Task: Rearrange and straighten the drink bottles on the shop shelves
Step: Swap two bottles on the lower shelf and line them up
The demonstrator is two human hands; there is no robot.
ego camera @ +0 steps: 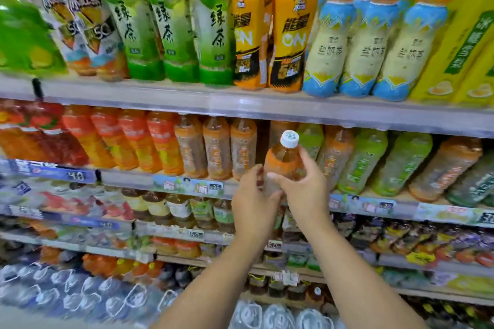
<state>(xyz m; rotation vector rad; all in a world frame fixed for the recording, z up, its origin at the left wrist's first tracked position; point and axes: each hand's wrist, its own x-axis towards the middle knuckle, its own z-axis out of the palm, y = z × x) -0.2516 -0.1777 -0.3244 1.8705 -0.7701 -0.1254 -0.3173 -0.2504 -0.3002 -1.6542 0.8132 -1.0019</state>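
Bottle (pixel 284 160) with orange label and white cap — held upright at frame centre, in front of a gap in the second shelf's (pixel 165 177) row. Left hand (pixel 254 205) grips it at 7 o'clock, right hand (pixel 304 189) at 4 o'clock — both clamped on it.

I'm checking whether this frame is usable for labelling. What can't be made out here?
- Held bottle: head view; left hand and right hand hide its lower label.
- Price tags: blurred and too small to read.
- Top-shelf bottles: caps cut off by the upper edge.
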